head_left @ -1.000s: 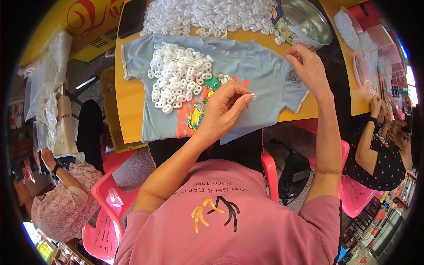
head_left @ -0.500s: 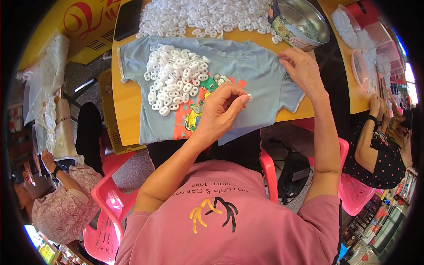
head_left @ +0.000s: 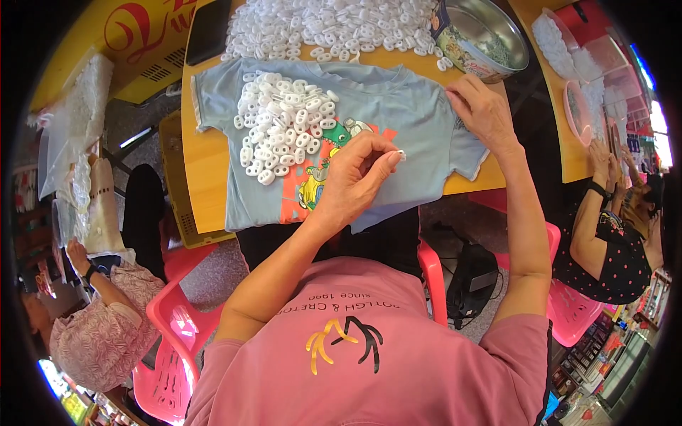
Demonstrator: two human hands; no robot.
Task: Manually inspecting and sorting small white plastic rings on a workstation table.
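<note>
Round metal bowl [head_left: 490, 39] at the far right corner of the orange surface [head_left: 206, 170], patterned outside wall. Dark flat slab [head_left: 207, 30] at far left edge, partly off frame. Pink plastic chairs [head_left: 174, 334] below. Seated person in floral top [head_left: 99, 334] at left; another in black dotted top [head_left: 611, 248] at right. Second surface [head_left: 568, 153] at right carries clear tubs [head_left: 561, 35]. Black bag [head_left: 472, 280] on floor.

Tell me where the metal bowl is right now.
In the head view, the metal bowl sits at the table's far right edge, just beyond the right hand and beside the big heap of white plastic pieces.
</note>
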